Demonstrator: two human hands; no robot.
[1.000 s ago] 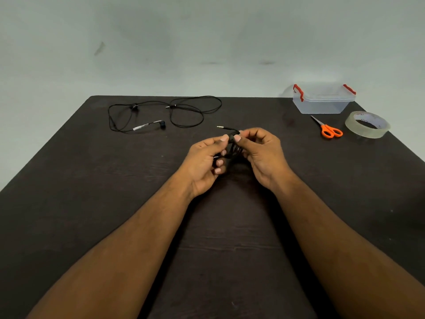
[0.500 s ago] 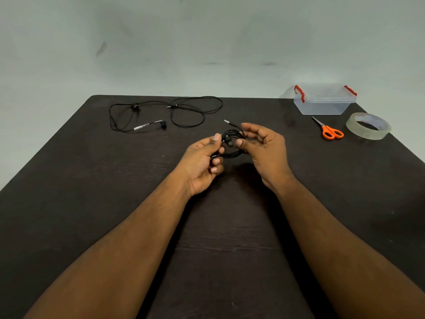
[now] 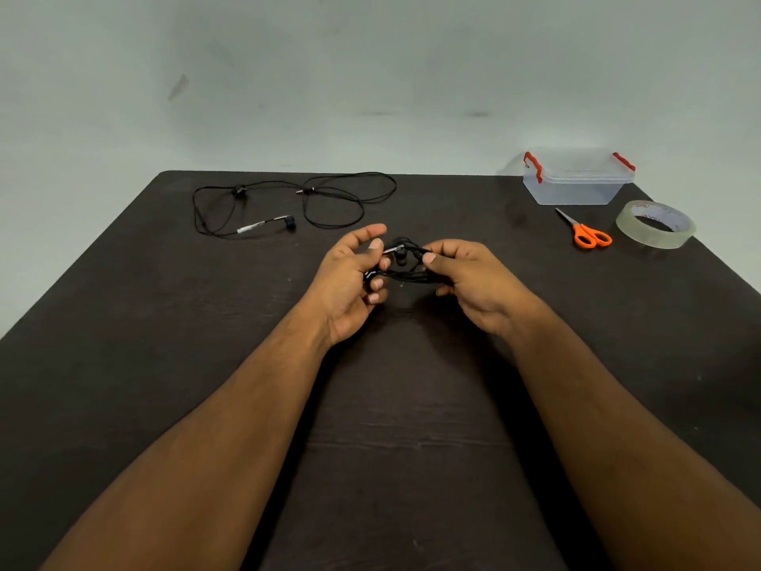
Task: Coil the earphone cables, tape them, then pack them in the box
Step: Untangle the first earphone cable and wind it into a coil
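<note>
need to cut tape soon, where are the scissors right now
In the head view the orange-handled scissors lie on the table's far right, just in front of the clear box and left of the tape roll.

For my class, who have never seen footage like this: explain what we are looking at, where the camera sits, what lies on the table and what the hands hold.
There is no machine here. A person works with two bare hands, and one wide-angle camera worn on the head looks forward and down, so the forearms enter from the bottom of the picture.

The left hand and the right hand hold a small coiled bundle of black earphone cable between them, above the dark table. Both hands pinch it with the fingertips.

At the far left of the table lies a second earphone, still loose and uncoiled. At the far right stands a clear plastic box with red clips, its lid on. In front of it lie orange-handled scissors and a roll of clear tape. No tape is on the bundle yet.
</note>
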